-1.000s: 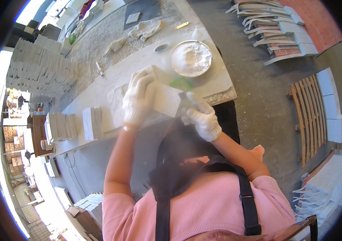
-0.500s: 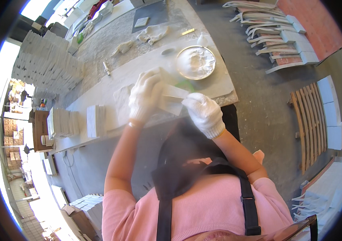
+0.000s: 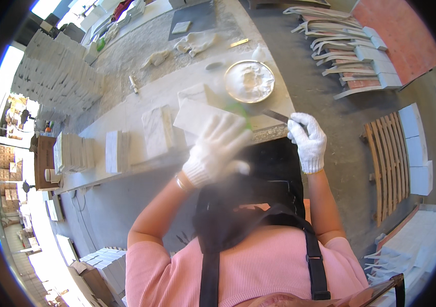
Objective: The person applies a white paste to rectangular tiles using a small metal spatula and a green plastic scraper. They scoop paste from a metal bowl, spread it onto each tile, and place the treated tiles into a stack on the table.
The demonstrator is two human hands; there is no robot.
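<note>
Right hand (image 3: 308, 143) holds dark blade (image 3: 276, 116), left hand (image 3: 215, 149) splayed over white tile (image 3: 192, 117).

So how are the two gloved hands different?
The left hand has its fingers spread, while the right hand is curled around a dark flat blade. The left hand partly covers a pale tile in this view; the right hand doesn't. Both wear white gloves.

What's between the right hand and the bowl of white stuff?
In the head view: a dark flat tool, held by the right hand, then pale tabletop before the bowl.
</note>
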